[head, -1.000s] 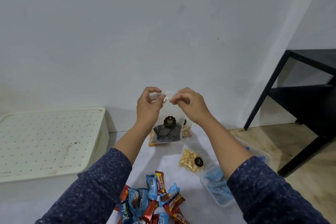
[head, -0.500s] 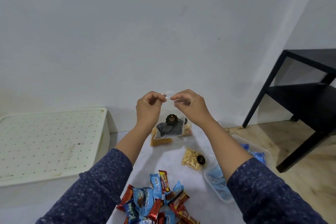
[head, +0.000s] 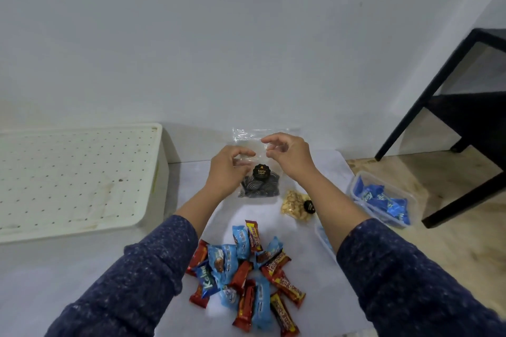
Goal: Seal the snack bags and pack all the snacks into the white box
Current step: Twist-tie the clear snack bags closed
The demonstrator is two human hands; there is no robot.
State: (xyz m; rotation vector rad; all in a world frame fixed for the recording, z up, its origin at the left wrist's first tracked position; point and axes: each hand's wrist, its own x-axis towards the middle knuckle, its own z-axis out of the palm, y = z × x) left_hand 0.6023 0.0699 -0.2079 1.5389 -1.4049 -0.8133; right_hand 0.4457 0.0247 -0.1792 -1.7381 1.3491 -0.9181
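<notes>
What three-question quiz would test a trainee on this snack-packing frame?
1. True or false: the white box has its lid on.
2. Which bag lies between the two hands?
A. the bag of dark swirl cookies
B. the bag of nuts
C. a bag of green candies
3. Fill in: the blue packets at the right sit in a clear ____.

Key
1. True: the perforated lid covers it.
2. A: the left hand and right hand sit at its clear top; whether they grip it cannot be told.
3. tub, standing right of the loose pile of wrapped bars.
</notes>
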